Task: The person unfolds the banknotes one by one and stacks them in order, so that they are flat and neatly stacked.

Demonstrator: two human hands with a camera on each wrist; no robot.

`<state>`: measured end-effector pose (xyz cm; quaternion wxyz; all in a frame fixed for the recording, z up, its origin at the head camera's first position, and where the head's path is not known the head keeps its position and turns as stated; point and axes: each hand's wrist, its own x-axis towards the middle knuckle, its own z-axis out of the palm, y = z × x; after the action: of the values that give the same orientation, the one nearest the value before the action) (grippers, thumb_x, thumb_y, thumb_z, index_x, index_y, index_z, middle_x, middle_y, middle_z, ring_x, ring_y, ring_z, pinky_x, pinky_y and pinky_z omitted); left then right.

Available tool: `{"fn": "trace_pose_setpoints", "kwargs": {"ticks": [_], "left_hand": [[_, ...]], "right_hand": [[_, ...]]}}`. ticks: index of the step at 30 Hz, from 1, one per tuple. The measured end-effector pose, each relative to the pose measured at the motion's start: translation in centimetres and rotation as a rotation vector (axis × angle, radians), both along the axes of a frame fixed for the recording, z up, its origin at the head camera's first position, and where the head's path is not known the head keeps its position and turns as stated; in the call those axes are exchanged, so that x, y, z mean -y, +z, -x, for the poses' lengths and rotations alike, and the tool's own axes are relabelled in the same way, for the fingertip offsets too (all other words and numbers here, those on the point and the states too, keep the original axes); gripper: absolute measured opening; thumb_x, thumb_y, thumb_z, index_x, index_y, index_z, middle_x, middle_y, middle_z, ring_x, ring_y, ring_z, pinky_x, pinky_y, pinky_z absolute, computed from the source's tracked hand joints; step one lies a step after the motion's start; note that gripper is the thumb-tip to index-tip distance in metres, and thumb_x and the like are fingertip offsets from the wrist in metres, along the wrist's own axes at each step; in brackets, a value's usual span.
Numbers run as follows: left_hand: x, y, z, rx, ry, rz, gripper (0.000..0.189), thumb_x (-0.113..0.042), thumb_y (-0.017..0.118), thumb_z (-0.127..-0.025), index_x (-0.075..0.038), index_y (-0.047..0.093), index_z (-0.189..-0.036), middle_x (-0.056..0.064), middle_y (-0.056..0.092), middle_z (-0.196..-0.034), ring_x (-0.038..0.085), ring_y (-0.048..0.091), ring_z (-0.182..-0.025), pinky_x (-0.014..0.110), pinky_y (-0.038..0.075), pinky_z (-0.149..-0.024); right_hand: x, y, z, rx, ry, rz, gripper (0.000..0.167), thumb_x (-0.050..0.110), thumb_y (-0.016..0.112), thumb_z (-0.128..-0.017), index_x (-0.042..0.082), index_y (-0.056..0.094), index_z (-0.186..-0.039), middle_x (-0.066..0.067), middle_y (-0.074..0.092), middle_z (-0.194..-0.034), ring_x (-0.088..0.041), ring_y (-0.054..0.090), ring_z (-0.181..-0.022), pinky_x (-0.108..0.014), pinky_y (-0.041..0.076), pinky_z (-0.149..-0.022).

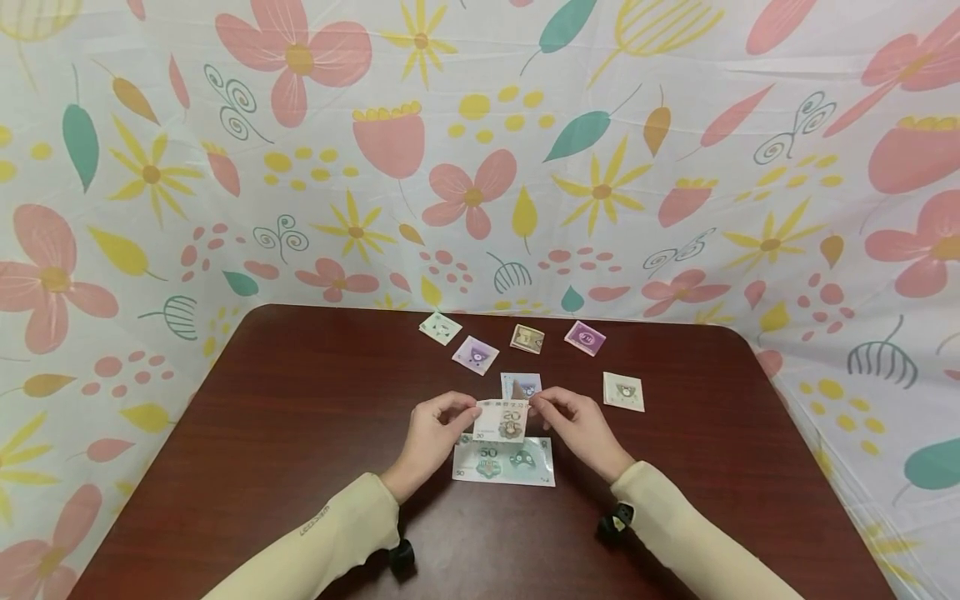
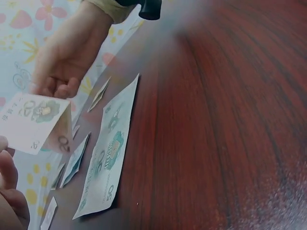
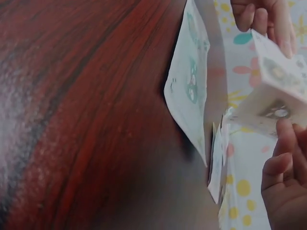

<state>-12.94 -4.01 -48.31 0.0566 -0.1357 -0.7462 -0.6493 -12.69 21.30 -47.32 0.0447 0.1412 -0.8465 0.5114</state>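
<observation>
Left hand: your left hand (image 1: 433,433) pinches the left edge of the 20 note (image 1: 498,423) between thumb and fingers.
Right hand: your right hand (image 1: 581,429) pinches the same note at its far right corner.
20 note: you hold it raised off the table (image 1: 262,467), between both hands; it is folded, its halves standing apart like a tent in the left wrist view.
50 note: the 50 note (image 1: 506,468) lies unfolded before you, slightly wavy; in the head view the 20 note covers part of its far edge.
Blue note: you find the blue note (image 1: 528,380) just beyond the 20 note, partly hidden.
Far notes: ahead of you, left to right, lie a pale green note (image 1: 440,328), a purple note (image 1: 476,355), a brown note (image 1: 527,338) and a magenta note (image 1: 585,338).
Right side: a cream note (image 1: 623,392) lies beyond your right hand, apart from the others.
Backdrop: a flower-printed cloth (image 1: 472,100) hangs behind the table facing you.
Sleeves: you wear cream sleeves (image 1: 322,533), with a black device (image 1: 402,560) at each wrist.
</observation>
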Motion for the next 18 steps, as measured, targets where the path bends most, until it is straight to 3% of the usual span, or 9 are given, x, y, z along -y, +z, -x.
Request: {"fn": "trace_pose_setpoints", "kwargs": {"ticks": [4, 10, 14, 18], "left_hand": [[0.32, -0.02, 0.06, 0.033, -0.08, -0.032, 0.004, -0.004, 0.078, -0.092, -0.002, 0.078, -0.096, 0.013, 0.074, -0.084, 0.006, 0.054, -0.06, 0.018, 0.043, -0.055], [0.62, 0.07, -0.09, 0.07, -0.175, -0.037, 0.005, -0.007, 0.077, -0.094, -0.002, 0.078, -0.097, 0.012, 0.074, -0.086, 0.006, 0.055, -0.063, 0.019, 0.044, -0.058], [0.7, 0.13, -0.18, 0.072, -0.181, -0.045, 0.007, -0.007, 0.077, -0.094, -0.001, 0.077, -0.098, 0.013, 0.073, -0.086, 0.006, 0.055, -0.063, 0.019, 0.044, -0.059], [0.94, 0.04, -0.13, 0.099, -0.142, -0.072, 0.006, -0.005, 0.077, -0.093, -0.001, 0.077, -0.097, 0.014, 0.073, -0.084, 0.007, 0.053, -0.059, 0.021, 0.043, -0.055]], "right_hand": [[-0.26, -0.3, 0.31, 0.05, -0.009, -0.021, 0.016, 0.015, 0.067, -0.103, 0.006, 0.077, -0.113, -0.005, 0.073, -0.086, -0.016, 0.064, -0.071, -0.024, 0.05, -0.065], [-0.31, -0.32, 0.52, 0.215, 0.06, 0.048, 0.026, 0.014, 0.064, -0.104, -0.001, 0.072, -0.123, -0.013, 0.063, -0.076, -0.015, 0.056, -0.066, -0.025, 0.044, -0.055], [-0.45, -0.18, 0.65, 0.286, 0.107, 0.108, 0.029, 0.019, 0.061, -0.106, -0.002, 0.071, -0.124, -0.011, 0.06, -0.076, -0.014, 0.053, -0.067, -0.028, 0.045, -0.061], [-0.77, -0.05, 0.69, 0.317, 0.105, 0.157, 0.027, 0.02, 0.063, -0.105, 0.0, 0.071, -0.123, -0.007, 0.063, -0.082, -0.013, 0.053, -0.067, -0.03, 0.046, -0.063]]}}
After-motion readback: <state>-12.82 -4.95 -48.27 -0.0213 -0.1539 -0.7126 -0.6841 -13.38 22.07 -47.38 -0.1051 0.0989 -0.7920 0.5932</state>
